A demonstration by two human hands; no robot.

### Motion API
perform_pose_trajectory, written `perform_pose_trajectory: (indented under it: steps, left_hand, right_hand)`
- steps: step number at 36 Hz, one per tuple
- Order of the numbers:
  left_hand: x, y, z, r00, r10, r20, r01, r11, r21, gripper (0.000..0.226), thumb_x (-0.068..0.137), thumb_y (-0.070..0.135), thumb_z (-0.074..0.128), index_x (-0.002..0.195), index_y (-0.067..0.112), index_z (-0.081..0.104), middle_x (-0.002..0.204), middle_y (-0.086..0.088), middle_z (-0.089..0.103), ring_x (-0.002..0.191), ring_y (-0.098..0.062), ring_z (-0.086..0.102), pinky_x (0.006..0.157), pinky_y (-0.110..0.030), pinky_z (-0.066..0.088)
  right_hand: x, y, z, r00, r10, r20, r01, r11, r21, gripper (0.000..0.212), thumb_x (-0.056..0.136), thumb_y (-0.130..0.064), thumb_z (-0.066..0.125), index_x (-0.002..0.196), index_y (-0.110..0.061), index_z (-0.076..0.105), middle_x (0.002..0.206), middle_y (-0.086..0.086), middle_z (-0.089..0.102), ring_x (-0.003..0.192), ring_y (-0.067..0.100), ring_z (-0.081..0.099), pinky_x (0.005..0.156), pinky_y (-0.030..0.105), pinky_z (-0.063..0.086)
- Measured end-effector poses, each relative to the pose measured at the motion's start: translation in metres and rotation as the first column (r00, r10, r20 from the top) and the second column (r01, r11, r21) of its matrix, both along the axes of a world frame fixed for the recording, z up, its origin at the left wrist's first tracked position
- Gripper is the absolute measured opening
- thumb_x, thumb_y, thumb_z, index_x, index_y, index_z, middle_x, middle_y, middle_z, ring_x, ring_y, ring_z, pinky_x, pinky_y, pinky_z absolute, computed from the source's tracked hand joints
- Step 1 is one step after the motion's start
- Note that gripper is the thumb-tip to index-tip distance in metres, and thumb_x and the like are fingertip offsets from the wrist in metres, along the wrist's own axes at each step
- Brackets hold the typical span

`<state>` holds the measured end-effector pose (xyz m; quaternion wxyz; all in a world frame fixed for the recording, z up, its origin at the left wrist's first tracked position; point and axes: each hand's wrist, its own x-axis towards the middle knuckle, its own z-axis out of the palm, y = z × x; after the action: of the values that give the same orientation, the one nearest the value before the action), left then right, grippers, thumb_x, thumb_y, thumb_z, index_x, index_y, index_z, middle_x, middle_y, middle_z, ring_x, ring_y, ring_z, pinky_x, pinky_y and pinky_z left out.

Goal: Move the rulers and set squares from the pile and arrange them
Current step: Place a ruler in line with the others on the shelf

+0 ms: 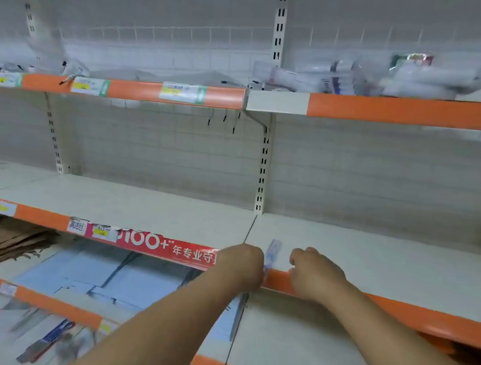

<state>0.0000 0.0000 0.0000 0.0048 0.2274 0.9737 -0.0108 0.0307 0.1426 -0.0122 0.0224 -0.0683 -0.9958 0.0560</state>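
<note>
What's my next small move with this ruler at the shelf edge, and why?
Probably slide the ruler forward and lay it flat on the shelf. Your left hand grips it, its tip pokes up tilted over the orange lip, and your right hand sits curled just beside it, apart, well placed to steady it.

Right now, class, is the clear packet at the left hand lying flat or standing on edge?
Standing on edge: the clear packet shows only its thin side, rising from the shelf lip beside the left hand.
</note>
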Motion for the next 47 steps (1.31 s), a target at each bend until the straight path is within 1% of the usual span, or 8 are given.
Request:
perform_pose_trajectory:
  steps: [13, 17, 22, 25, 30, 35, 40, 47]
  left_hand:
    - [-0.045, 0.06, -0.022, 0.995, 0.1, 0.007, -0.1, 0.995, -0.004, 0.031, 0.095, 0.021, 0.048, 0.125, 0.014, 0.045, 0.119, -0.009, 0.058, 0.109, -0.027, 0.056, 0.084, -0.032, 0.045]
    - [-0.059, 0.068, -0.025, 0.994, 0.111, 0.007, -0.111, 0.994, -0.008, 0.032, 0.095, 0.022, 0.048, 0.127, 0.015, 0.044, 0.118, -0.01, 0.058, 0.109, -0.027, 0.056, 0.084, -0.032, 0.045]
    - [-0.073, 0.076, -0.035, 0.991, 0.127, 0.051, -0.126, 0.992, -0.018, 0.014, 0.093, 0.02, 0.049, 0.106, 0.024, 0.044, 0.114, -0.006, 0.061, 0.105, -0.024, 0.059, 0.078, -0.03, 0.044]
    - [-0.082, 0.079, -0.043, 0.988, 0.136, 0.073, -0.133, 0.99, -0.043, 0.034, 0.092, 0.019, 0.047, 0.125, 0.024, 0.044, 0.112, -0.004, 0.061, 0.104, -0.023, 0.06, 0.074, -0.028, 0.04]
    - [-0.089, 0.079, -0.048, 0.989, 0.103, 0.106, -0.098, 0.994, -0.052, 0.082, 0.091, 0.017, 0.045, 0.151, 0.035, -0.007, 0.118, -0.004, 0.06, 0.105, -0.025, 0.059, 0.075, -0.031, 0.041]
    - [-0.089, 0.076, -0.048, 0.988, 0.095, 0.125, -0.094, 0.996, -0.009, 0.081, 0.092, 0.014, 0.048, 0.152, 0.033, -0.004, 0.111, -0.007, 0.06, 0.103, -0.025, 0.061, 0.07, -0.03, 0.041]
    - [-0.082, 0.072, -0.039, 0.989, 0.112, 0.098, -0.111, 0.994, -0.02, 0.044, 0.093, 0.006, 0.043, 0.137, 0.011, 0.038, 0.122, -0.009, 0.059, 0.11, -0.025, 0.06, 0.083, -0.03, 0.048]
    - [-0.08, 0.058, -0.032, 0.99, 0.134, 0.037, -0.133, 0.991, -0.021, 0.035, 0.093, 0.004, 0.044, 0.127, 0.009, 0.048, 0.121, -0.009, 0.06, 0.11, -0.026, 0.06, 0.087, -0.032, 0.049]
  right_hand:
    - [-0.038, 0.06, -0.014, 0.995, -0.099, 0.032, 0.1, 0.994, -0.046, 0.028, 0.093, -0.035, 0.042, 0.111, -0.015, 0.051, 0.116, 0.004, 0.057, 0.095, 0.022, 0.053, 0.072, 0.027, 0.036]
    - [-0.05, 0.059, -0.021, 0.992, -0.122, 0.038, 0.125, 0.988, -0.09, 0.031, 0.093, -0.037, 0.041, 0.114, -0.016, 0.051, 0.118, 0.002, 0.057, 0.106, 0.023, 0.057, 0.071, 0.028, 0.036]
    - [-0.061, 0.054, -0.023, 0.987, -0.142, 0.077, 0.15, 0.983, -0.106, 0.039, 0.093, -0.042, 0.042, 0.122, -0.017, 0.049, 0.125, 0.004, 0.053, 0.113, 0.023, 0.054, 0.075, 0.028, 0.036]
    - [-0.065, 0.054, -0.026, 0.985, -0.144, 0.094, 0.153, 0.983, -0.104, 0.039, 0.092, -0.042, 0.043, 0.122, -0.017, 0.049, 0.125, 0.002, 0.056, 0.113, 0.022, 0.055, 0.076, 0.027, 0.036]
    - [-0.07, 0.054, -0.032, 0.982, -0.16, 0.104, 0.172, 0.979, -0.112, 0.034, 0.091, -0.041, 0.045, 0.114, -0.019, 0.054, 0.118, 0.0, 0.061, 0.108, 0.021, 0.058, 0.072, 0.025, 0.036]
    - [-0.072, 0.052, -0.033, 0.978, -0.187, 0.091, 0.197, 0.973, -0.122, 0.021, 0.088, -0.037, 0.049, 0.102, -0.021, 0.054, 0.112, -0.001, 0.062, 0.102, 0.02, 0.059, 0.065, 0.024, 0.034]
    - [-0.071, 0.047, -0.03, 0.977, -0.195, 0.091, 0.205, 0.972, -0.112, 0.015, 0.085, -0.031, 0.055, 0.095, -0.02, 0.054, 0.109, -0.001, 0.063, 0.089, 0.019, 0.056, 0.066, 0.023, 0.036]
    - [-0.071, 0.047, -0.031, 0.98, -0.193, 0.054, 0.199, 0.967, -0.157, 0.015, 0.083, -0.024, 0.054, 0.07, -0.018, 0.05, 0.089, 0.0, 0.064, 0.074, 0.022, 0.053, 0.048, 0.022, 0.031]
